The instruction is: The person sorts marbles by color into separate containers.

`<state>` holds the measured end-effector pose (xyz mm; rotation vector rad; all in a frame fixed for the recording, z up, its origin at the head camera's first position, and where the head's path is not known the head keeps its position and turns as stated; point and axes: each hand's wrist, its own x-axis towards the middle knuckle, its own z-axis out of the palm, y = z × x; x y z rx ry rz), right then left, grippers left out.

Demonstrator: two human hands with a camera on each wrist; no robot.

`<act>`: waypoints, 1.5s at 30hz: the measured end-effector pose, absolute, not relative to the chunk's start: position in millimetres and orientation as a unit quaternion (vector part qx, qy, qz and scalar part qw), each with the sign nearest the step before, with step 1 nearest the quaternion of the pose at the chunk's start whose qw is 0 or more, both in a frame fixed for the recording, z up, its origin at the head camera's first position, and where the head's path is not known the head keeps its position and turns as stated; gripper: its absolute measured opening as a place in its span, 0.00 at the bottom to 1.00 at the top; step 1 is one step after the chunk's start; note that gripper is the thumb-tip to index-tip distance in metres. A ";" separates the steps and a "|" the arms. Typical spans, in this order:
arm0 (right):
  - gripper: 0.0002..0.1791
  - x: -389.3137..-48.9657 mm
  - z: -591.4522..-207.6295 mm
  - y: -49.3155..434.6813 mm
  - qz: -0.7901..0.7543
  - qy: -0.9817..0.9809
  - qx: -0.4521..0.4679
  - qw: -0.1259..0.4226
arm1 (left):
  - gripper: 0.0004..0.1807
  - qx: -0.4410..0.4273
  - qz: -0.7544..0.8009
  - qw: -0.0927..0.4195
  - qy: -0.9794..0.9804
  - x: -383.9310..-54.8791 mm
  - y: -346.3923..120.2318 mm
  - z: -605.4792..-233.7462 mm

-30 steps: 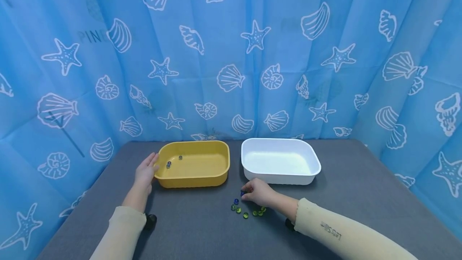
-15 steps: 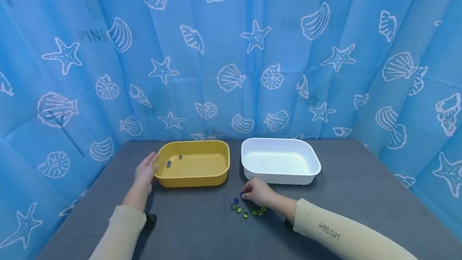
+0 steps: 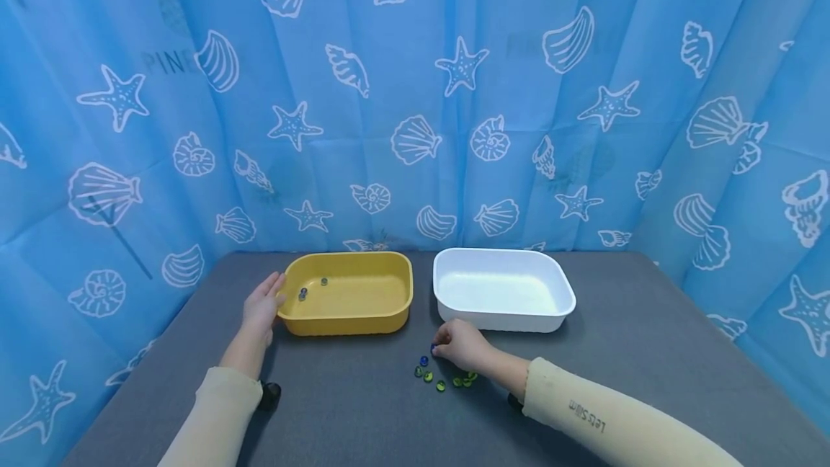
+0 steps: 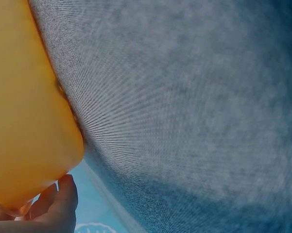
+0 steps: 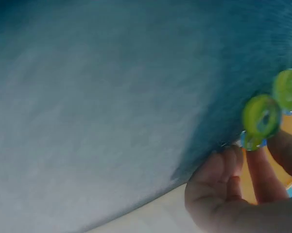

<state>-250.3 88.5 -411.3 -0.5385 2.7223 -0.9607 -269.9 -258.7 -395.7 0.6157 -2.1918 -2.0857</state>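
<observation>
My left hand holds the left end of a yellow tub; in the left wrist view its fingers bend at the tub's rim. Clear greyish marbles lie in the tub's left part. In front of a white tub, my right hand pinches a blue marble between thumb and fingertips, low over the table. Another blue marble lies just left of it. Several yellow-green marbles are scattered nearer me, two of them large in the right wrist view, the closer marble blurred.
Both tubs stand side by side near the back of the grey cloth-covered table, with a narrow gap between them. A blue curtain with shell prints hangs right behind. No marbles show inside the white tub.
My right hand has shifted very slightly left with the blue marble at its fingertips. My left hand stays at the yellow tub, and the loose marbles keep their places.
</observation>
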 end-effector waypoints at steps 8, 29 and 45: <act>0.02 -250.4 -405.3 83.9 -0.359 0.907 -0.199 0.093 | 0.30 0.201 -0.675 0.027 -0.710 -271.7 -260.7 -397.9; 0.06 -253.0 -376.7 64.1 -0.438 0.876 -0.181 0.085 | 0.30 0.197 -0.668 0.028 -0.717 -270.1 -259.9 -398.2; 0.11 -278.3 -359.7 27.6 -0.553 0.813 -0.151 0.102 | 0.30 0.204 -0.666 0.033 -0.717 -270.8 -259.2 -398.5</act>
